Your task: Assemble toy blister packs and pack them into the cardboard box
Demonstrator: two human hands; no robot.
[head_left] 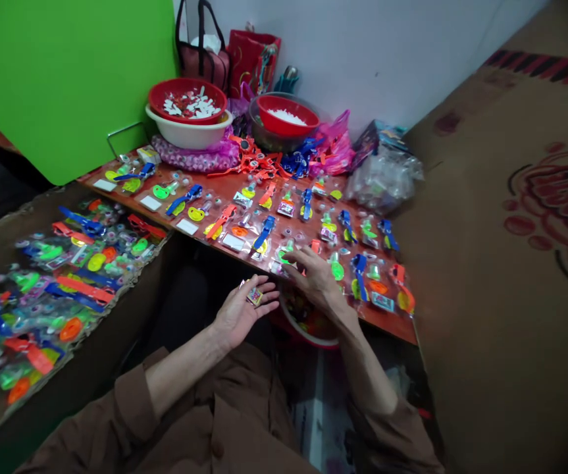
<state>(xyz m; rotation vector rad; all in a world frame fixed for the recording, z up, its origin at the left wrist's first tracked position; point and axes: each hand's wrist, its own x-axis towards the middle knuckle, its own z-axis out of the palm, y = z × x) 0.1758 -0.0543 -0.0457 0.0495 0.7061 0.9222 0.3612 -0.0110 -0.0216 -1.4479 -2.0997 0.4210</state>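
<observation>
My left hand (244, 309) is palm up below the table edge, with a few small printed packets (254, 295) resting under its thumb and its fingers stretched out. Over the front edge of the table my right hand (317, 280) reaches down, thumb and fingers bent but apart. Its fingertips are beside a clear plastic blister holding a green pacifier-shaped toy (286, 251). Rows of such clear blisters hold blue straps (265, 232), orange straps (223, 221), yellow pieces (196, 214) and white cards (186, 226).
A cardboard box (74, 359) of filled blisters stands at left. Under the table edge is a bowl (319, 341) of small pieces. Red bowls (154, 99) and pink bags (335, 141) stand at the back. A large carton (501, 316) borders the right side, a green panel (71, 85) the left.
</observation>
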